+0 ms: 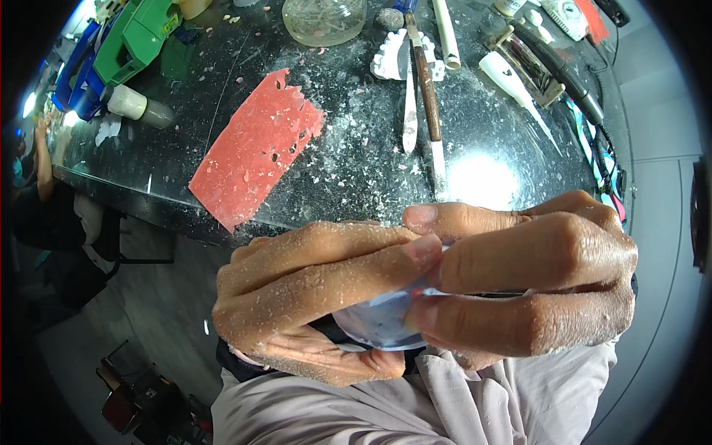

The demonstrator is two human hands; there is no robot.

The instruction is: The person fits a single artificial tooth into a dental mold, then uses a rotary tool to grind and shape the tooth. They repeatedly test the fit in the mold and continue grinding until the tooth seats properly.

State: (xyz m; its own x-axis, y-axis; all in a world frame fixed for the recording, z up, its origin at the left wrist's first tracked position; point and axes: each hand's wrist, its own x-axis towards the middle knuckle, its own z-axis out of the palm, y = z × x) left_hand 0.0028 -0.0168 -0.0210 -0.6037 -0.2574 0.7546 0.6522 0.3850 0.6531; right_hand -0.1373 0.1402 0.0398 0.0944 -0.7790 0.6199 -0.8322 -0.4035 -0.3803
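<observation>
My left hand (308, 289) and my right hand (530, 278) meet just in front of the bench edge. Both are closed on a translucent bluish curved piece (380, 320), with a little pink showing near my right fingertips. My fingers cover most of it, so its full shape is hidden. White dust coats my fingers. Beyond my hands, a torn-edged red wax sheet (256, 152) lies on the bench. A wooden-handled wax knife (426, 89) and a slim metal spatula (409, 111) rest against a white plaster dental cast (387, 58).
Crumbs litter the black bench (348, 163). At the back stand a glass vessel (324, 21) and a white tube (446, 33). To the right lie a white nozzle bottle (512, 78) and a black handpiece (567, 70). Green bins (137, 41) stand far left, near another person's arm (44, 159).
</observation>
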